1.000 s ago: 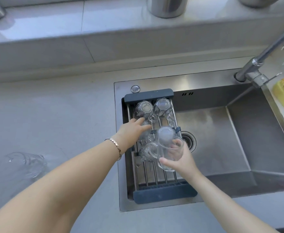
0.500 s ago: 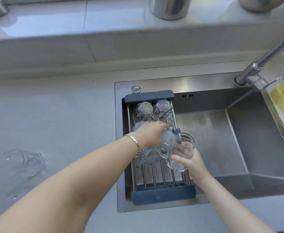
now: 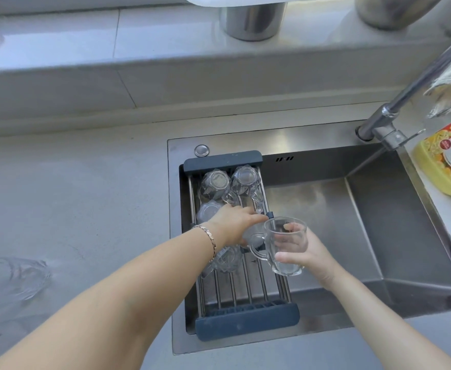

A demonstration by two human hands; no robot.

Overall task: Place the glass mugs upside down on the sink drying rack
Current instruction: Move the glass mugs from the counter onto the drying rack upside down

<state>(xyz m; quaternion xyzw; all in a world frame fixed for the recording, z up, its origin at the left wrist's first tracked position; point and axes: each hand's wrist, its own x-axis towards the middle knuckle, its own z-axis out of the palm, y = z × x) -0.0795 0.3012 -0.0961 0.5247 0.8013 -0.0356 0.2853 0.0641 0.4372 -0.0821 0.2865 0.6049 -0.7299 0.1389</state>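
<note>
Partly legible Chinese label text on yellow bottle [image 3: 444, 166].

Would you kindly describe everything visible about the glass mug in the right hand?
The glass mug is clear, cylindrical and looks empty, with a looped handle pointing left. It is upright, mouth up, not yet inverted. The right hand grips its far side, held above the drying rack's right edge, close beside the left hand.

Materials and finishes at the sink station

Sink [image 3: 325, 222]: brushed stainless steel, satin sheen. Drying rack [image 3: 245, 289]: polished metal rods, matt dark plastic end caps. Mugs [image 3: 285, 244]: clear glossy glass. Counter [image 3: 72, 196], left of frame: smooth matt grey. Faucet [image 3: 395, 113], upper right: bright chrome.
</note>
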